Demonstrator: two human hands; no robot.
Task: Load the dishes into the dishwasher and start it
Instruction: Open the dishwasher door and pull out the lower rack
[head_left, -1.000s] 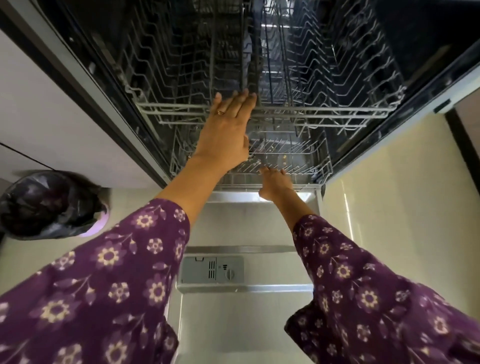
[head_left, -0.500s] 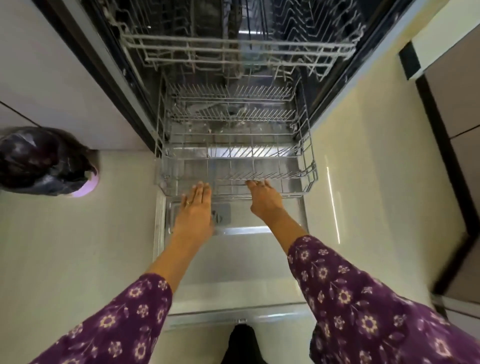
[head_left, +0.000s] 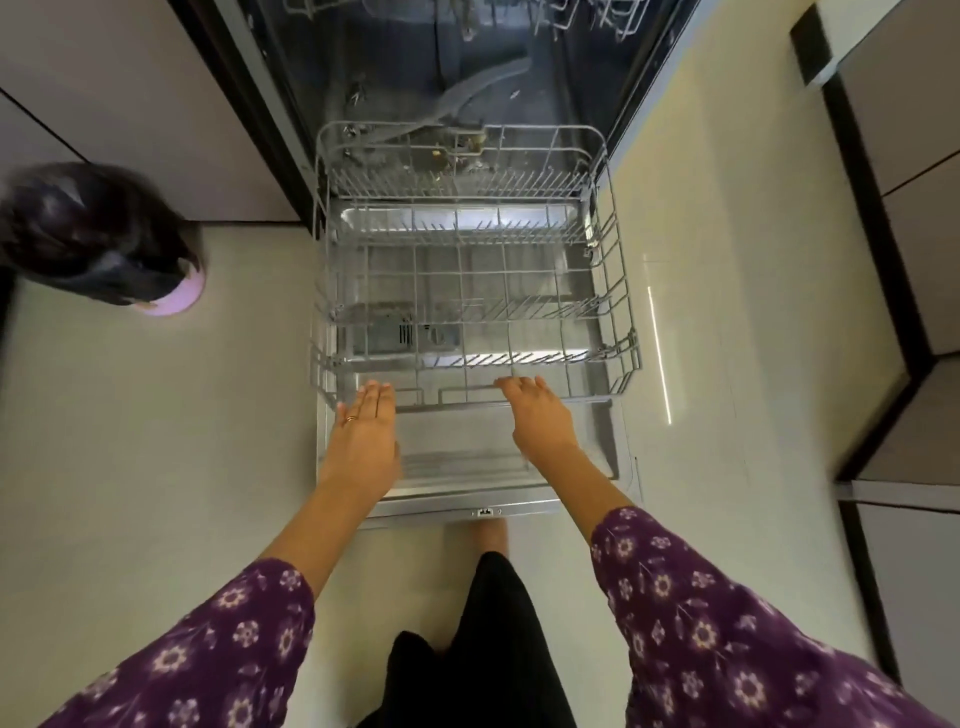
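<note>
Grey wire makes up the lower rack (head_left: 470, 270), which sits out of the dishwasher (head_left: 415, 62) and over its lowered door (head_left: 467, 473), with only the rack's far end at the mouth of the tub. Our right hand (head_left: 537, 415) is on the rack's front rail, right of the middle, with the fingers bent down over the top wire in a grip. Our left hand (head_left: 366, 426) lies flat, its fingers straight and pressed together. Their tips reach the front rail near the rack's left corner, though we cannot tell whether they touch it. A ring (head_left: 352, 418) shows on one finger of that hand. Through the rack's floor we see the detergent dispenser (head_left: 405, 332) set in the door. Deeper in the dark tub lies the spray arm (head_left: 478, 88), and the edge of the upper rack (head_left: 597, 13) shows at the top of the view. Both our sleeves (head_left: 701, 623) are purple with pale flowers. One foot (head_left: 491, 535) stands on the pale floor (head_left: 156, 441) just before the door's edge. Well to the left, against the cabinets, stands a bin (head_left: 98, 234) lined with a black bag.
</note>
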